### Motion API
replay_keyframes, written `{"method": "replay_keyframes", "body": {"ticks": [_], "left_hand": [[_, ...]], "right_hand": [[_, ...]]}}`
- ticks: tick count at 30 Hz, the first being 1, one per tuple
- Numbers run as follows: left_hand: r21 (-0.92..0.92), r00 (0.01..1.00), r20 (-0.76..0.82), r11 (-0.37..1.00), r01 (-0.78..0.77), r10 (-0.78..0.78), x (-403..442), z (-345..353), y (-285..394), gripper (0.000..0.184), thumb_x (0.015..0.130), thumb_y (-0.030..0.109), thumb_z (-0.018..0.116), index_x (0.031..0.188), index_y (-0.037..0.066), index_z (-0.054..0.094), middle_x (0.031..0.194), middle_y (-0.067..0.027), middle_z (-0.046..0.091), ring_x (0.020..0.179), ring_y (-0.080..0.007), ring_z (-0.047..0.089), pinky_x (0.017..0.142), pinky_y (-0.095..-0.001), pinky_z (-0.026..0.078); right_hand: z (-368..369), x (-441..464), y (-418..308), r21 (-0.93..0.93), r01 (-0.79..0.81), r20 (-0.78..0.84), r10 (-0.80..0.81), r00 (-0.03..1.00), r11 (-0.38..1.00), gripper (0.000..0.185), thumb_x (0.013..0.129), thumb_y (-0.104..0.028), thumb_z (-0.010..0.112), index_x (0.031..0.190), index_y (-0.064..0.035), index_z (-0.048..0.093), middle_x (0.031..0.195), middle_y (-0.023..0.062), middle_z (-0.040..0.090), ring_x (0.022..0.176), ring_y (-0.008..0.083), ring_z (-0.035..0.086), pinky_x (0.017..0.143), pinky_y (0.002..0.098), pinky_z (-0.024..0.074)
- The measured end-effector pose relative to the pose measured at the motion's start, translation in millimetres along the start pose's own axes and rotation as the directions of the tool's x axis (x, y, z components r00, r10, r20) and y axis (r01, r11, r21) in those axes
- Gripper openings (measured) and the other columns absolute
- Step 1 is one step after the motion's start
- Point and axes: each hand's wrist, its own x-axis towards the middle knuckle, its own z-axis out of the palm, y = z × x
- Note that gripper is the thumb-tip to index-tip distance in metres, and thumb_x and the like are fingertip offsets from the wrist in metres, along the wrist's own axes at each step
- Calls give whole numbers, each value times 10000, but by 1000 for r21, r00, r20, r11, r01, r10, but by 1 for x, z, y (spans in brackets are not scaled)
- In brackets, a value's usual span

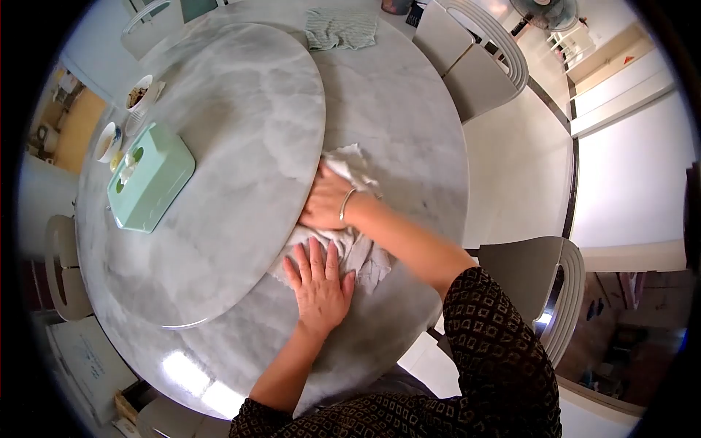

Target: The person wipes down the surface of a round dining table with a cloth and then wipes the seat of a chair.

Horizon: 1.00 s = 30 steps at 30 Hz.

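Observation:
A pale, crumpled cloth [370,261] lies on the grey marbled table beside the edge of the round turntable [241,153]. My right hand [328,201], with a bracelet at the wrist, presses down on the cloth, its fingertips tucked at the turntable's rim and partly hidden. Cloth bunches out on both sides of that hand. Just nearer to me, my left hand [320,288] is flat with its fingers spread, the fingertips touching the cloth's near edge.
On the turntable's left side stands a mint-green tissue box [164,182]. Two bowls, one a patterned bowl [109,141], sit at the table's far left. A striped cloth [341,29] lies at the back. Chairs surround the table, including a grey chair [522,281] at right.

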Motion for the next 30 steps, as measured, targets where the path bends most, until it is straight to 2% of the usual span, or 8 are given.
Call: {"method": "replay_keyframes", "body": {"ticks": [3, 5, 8, 9, 10, 15, 22, 30], "left_hand": [[10, 999, -35, 1000, 1, -1, 38, 2, 7, 643, 829, 379, 528, 1357, 62, 342, 1416, -221, 258, 1275, -458, 245, 1003, -612, 176], [-41, 999, -8, 998, 38, -38, 77, 11, 16, 637, 829, 394, 535, 1373, 130, 335, 1445, -180, 225, 1292, -436, 230, 1014, -597, 183], [-72, 998, -32, 996, -52, 50, 128, 27, 30, 619, 845, 419, 504, 1384, 173, 322, 1463, -144, 203, 1316, -408, 199, 1042, -574, 148], [-63, 993, -47, 991, -115, 112, 139, 31, 34, 605, 857, 419, 481, 1385, 172, 318, 1461, -142, 207, 1324, -399, 185, 1054, -563, 125], [-50, 982, -63, 983, -179, 176, 143, 35, 39, 592, 869, 419, 458, 1386, 171, 314, 1460, -139, 211, 1333, -391, 170, 1065, -552, 102], [-53, 966, -10, 965, -257, 257, 112, 41, 57, 579, 872, 415, 445, 1383, 174, 319, 1458, -134, 218, 1338, -384, 165, 1068, -555, 74], [-150, 948, 43, 940, -306, 316, -11, 20, 23, 606, 836, 427, 511, 1365, 179, 352, 1466, -111, 204, 1354, -364, 128, 1075, -551, 55], [-95, 941, 251, 973, -209, 227, -170, -55, -70, 633, 833, 482, 512, 1367, 184, 352, 1466, -92, 216, 1367, -347, 109, 1088, -525, 71]], "right_hand": [[-22, -15, 54, -162, -292, 168, 318, 933, 943, 558, 876, -493, 355, 1351, -202, 379, 1438, 58, 309, 1359, 240, 194, 1083, 516, 62], [-16, -33, 95, -4, -503, -79, 501, 862, 865, 582, 872, -548, 341, 1377, -259, 330, 1468, 50, 244, 1369, 230, 160, 1085, 510, 49], [-26, -54, 131, 27, -802, -74, 801, 594, 597, 601, 865, -578, 327, 1391, -289, 290, 1486, 40, 192, 1377, 228, 122, 1085, 516, 38], [-24, -65, 138, 56, -857, -103, 857, 505, 512, 603, 864, -567, 332, 1390, -275, 295, 1485, 41, 192, 1377, 236, 124, 1083, 526, 37], [-24, -76, 142, 57, -856, -102, 856, 506, 513, 603, 864, -567, 332, 1390, -275, 295, 1485, 41, 192, 1377, 236, 124, 1083, 526, 37], [-24, -121, 110, 92, -949, -81, 953, 293, 300, 622, 869, -562, 326, 1403, -247, 275, 1482, 63, 198, 1372, 253, 129, 1077, 520, 40], [7, -163, -16, 77, -928, -173, 922, 347, 364, 610, 871, -521, 353, 1386, -197, 308, 1446, 108, 256, 1346, 308, 172, 1064, 545, 68], [24, -156, -208, -25, -842, -157, 829, 536, 539, 603, 852, -468, 436, 1361, -159, 345, 1406, 123, 312, 1316, 310, 220, 1040, 569, 111]]}}
